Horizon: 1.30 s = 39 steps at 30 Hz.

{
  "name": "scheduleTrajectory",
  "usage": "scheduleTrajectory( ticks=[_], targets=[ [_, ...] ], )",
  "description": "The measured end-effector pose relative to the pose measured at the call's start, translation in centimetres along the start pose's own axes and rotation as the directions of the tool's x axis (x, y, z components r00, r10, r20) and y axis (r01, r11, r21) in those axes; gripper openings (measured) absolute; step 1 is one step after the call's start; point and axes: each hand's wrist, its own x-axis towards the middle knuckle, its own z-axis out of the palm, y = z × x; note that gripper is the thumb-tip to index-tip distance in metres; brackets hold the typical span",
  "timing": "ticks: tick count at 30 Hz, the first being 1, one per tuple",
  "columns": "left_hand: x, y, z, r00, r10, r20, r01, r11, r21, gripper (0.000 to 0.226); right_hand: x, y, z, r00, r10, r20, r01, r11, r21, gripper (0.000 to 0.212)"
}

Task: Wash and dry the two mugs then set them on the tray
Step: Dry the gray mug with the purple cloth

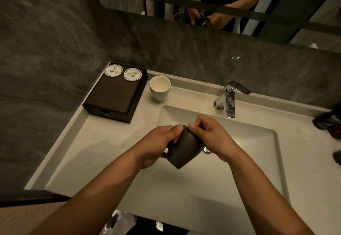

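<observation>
Dark mug (184,151) held tilted over the sink (258,161): left hand (156,148) fingers clamped round it, right hand (208,135) pinching a purple object (200,126) against its base. Likely hazard: a wet wall slips, and the mug drops and chips. White mug (159,91) stands on the counter (103,142).

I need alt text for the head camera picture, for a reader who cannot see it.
Two bare hands hold a tilted dark mug over the sink: the left hand grips it, the right hand pinches a small purple item against it. A white mug stands upright beside the dark tray.
</observation>
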Motion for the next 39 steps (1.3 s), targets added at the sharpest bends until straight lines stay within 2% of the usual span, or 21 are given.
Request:
scheduleTrajectory(
  ticks=[3, 5, 8, 11, 14, 17, 19, 21, 22, 24, 26, 27, 29, 31, 32, 34, 37, 39],
  targets=[
    [0.0, -0.6, 0.1, 0.996, -0.075, -0.046, 0.067, 0.985, -0.159, 0.046, 0.3, -0.1, -0.2, 0.985, 0.036, -0.169, -0.023, 0.996, 0.081, 0.028],
    [0.0, -0.8, 0.1, 0.991, -0.103, -0.083, 0.081, 0.969, -0.233, 0.048, 0.3, -0.4, -0.6, 0.949, 0.066, -0.307, -0.011, 0.984, 0.177, 0.026],
    [0.0, -0.9, 0.3, 0.977, -0.132, -0.168, 0.077, 0.951, -0.298, 0.048, 0.0, -1.2, -1.3, 0.854, 0.065, -0.516, 0.054, 0.976, 0.213, 0.024],
    [0.1, -0.8, 0.5, 0.957, -0.156, -0.245, 0.052, 0.921, -0.385, 0.047, -1.0, -2.4, -0.7, 0.765, -0.037, -0.642, 0.205, 0.960, 0.189, 0.020],
    [0.5, -0.5, 0.8, 0.943, -0.149, -0.298, -0.003, 0.892, -0.452, 0.048, -2.2, -1.8, 1.7, 0.827, -0.221, -0.517, 0.361, 0.913, 0.189, 0.020],
    [0.5, 0.0, 1.3, 0.935, -0.128, -0.332, -0.063, 0.859, -0.507, 0.048, -2.8, 0.7, 4.4, 0.882, -0.370, -0.293, 0.397, 0.917, 0.037, 0.011],
    [0.5, 0.1, 1.4, 0.928, -0.115, -0.356, -0.089, 0.856, -0.509, 0.048, -2.9, 1.9, 4.9, 0.874, -0.427, -0.233, 0.430, 0.902, -0.040, 0.030],
    [0.4, 0.1, 1.4, 0.923, -0.104, -0.371, -0.104, 0.860, -0.499, 0.048, -2.8, 1.8, 4.7, 0.864, -0.429, -0.263, 0.441, 0.897, -0.013, 0.042],
    [0.3, 0.0, 1.4, 0.923, -0.098, -0.373, -0.108, 0.863, -0.493, 0.048, -2.6, 1.6, 4.4, 0.860, -0.416, -0.296, 0.442, 0.897, 0.021, 0.036],
    [0.1, -0.2, 1.7, 0.928, -0.084, -0.362, -0.113, 0.864, -0.491, 0.048, -1.9, 1.7, 4.2, 0.818, -0.425, -0.388, 0.458, 0.889, -0.010, 0.008],
    [-0.2, -0.2, 2.1, 0.931, -0.067, -0.360, -0.128, 0.862, -0.490, 0.048, -1.0, 2.0, 4.4, 0.762, -0.470, -0.446, 0.460, 0.877, -0.140, 0.027],
    [-0.2, -0.2, 2.2, 0.929, -0.052, -0.366, -0.141, 0.865, -0.482, 0.047, -0.8, 2.1, 4.6, 0.758, -0.471, -0.450, 0.442, 0.880, -0.176, 0.039],
    [-0.4, -0.3, 2.4, 0.922, -0.022, -0.386, -0.175, 0.866, -0.468, 0.047, -0.6, 2.3, 4.8, 0.802, -0.415, -0.431, 0.373, 0.910, -0.181, 0.068],
    [-0.4, -0.3, 2.6, 0.913, 0.015, -0.408, -0.208, 0.878, -0.432, 0.046, -0.7, 2.4, 4.9, 0.883, -0.317, -0.345, 0.313, 0.947, -0.067, 0.084],
    [-0.5, -0.4, 2.7, 0.908, 0.039, -0.417, -0.221, 0.890, -0.398, 0.047, -0.8, 2.4, 4.9, 0.901, -0.310, -0.304, 0.314, 0.949, -0.038, 0.085],
    [-0.6, -0.4, 3.0, 0.902, 0.085, -0.423, -0.242, 0.911, -0.335, 0.047, -1.0, 2.2, 4.9, 0.882, -0.387, -0.269, 0.370, 0.922, -0.113, 0.081],
    [-0.9, -0.6, 3.5, 0.901, 0.143, -0.410, -0.276, 0.918, -0.287, 0.043, -0.8, 2.1, 5.1, 0.790, -0.556, -0.259, 0.485, 0.825, -0.291, 0.065],
    [-1.0, -0.6, 3.6, 0.891, 0.166, -0.423, -0.296, 0.918, -0.264, 0.044, -0.6, 2.2, 5.2, 0.750, -0.589, -0.301, 0.520, 0.806, -0.284, 0.058]
  ],
)
